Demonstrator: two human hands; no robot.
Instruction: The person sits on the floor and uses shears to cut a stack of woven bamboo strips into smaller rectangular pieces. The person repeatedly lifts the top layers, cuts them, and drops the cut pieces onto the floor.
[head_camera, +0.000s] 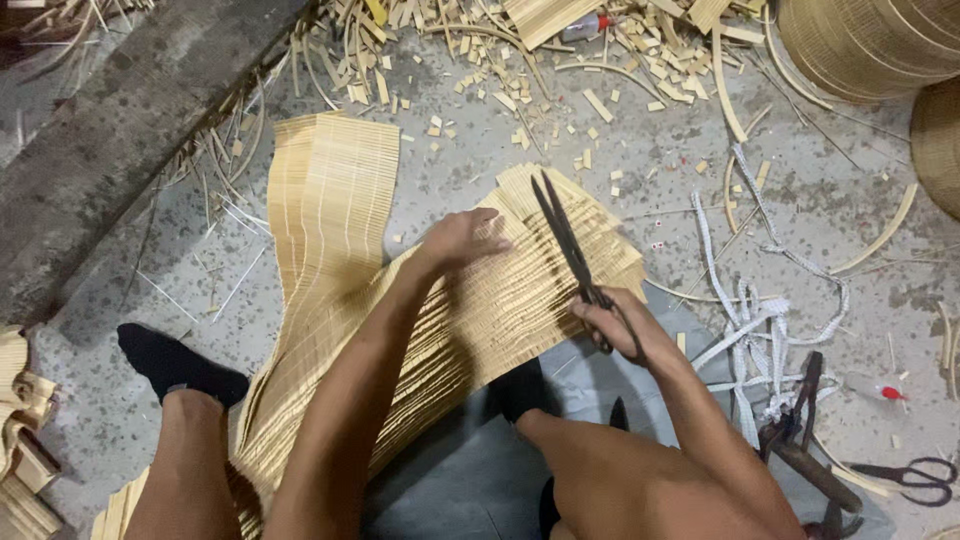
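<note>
A long mat of thin bamboo slats (330, 210) lies across the concrete floor and over my lap, bent in a curve. My left hand (462, 240) presses flat on the mat near its right end. My right hand (612, 322) grips the handles of large dark scissors (566, 240), whose open blades point away from me over the mat's frayed edge (590, 225). My bare legs and black socks (170, 362) show beside the mat.
Bamboo offcuts and strips (520, 60) litter the floor ahead. Woven round baskets (870, 45) stand at the top right. White cord (760, 320) lies to the right, with pliers (800, 420) and smaller scissors (915, 475). A concrete ledge (120, 130) runs along the left.
</note>
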